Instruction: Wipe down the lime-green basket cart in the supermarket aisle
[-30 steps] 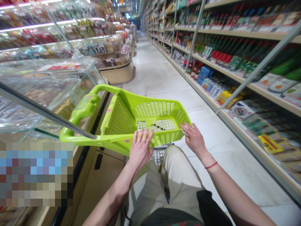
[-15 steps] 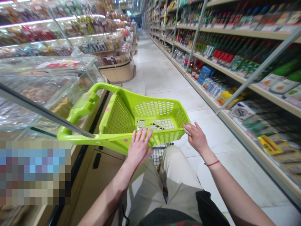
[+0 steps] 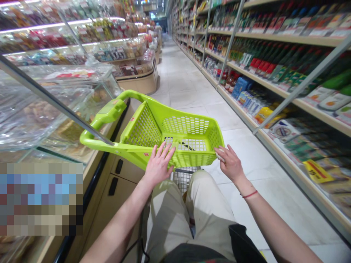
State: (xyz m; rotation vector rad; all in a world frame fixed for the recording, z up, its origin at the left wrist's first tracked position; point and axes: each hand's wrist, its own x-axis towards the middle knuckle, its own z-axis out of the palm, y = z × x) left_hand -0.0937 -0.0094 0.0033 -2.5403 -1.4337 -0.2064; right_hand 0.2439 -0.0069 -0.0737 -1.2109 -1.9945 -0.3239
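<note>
**Head view, supermarket aisle.** At 9 to 10 o'clock a glass-fronted counter [image 3: 55,106] is seen. Its clear bins are filled with brownish loose food, too blurred to be named.

At the centre a green basket [image 3: 189,128] is held above a wire frame [image 3: 184,177], which is largely hidden by it. The basket's long handle [image 3: 109,113] is pointed to 9 o'clock, over the counter's edge.

The left hand [image 3: 157,166] is laid flat on the near rim, at 6 o'clock of the basket. Its fingers [image 3: 164,151] are straight and spread, and nothing is pinched.

The right hand [image 3: 230,164], marked by a red string [image 3: 249,194] at the wrist, is set against the near corner at 4 o'clock. Its fingers are kept close together, and whether the rim is gripped cannot be told.

The basket is shown empty. Only its bare mesh bottom is seen, so nothing has been gathered into it as yet.

At 1 to 3 o'clock, shelves [image 3: 287,98] are stocked with bottles, cartons and packets, none of them touched. The tiled floor [image 3: 186,84] is seen stretching away to 12 o'clock.
</note>
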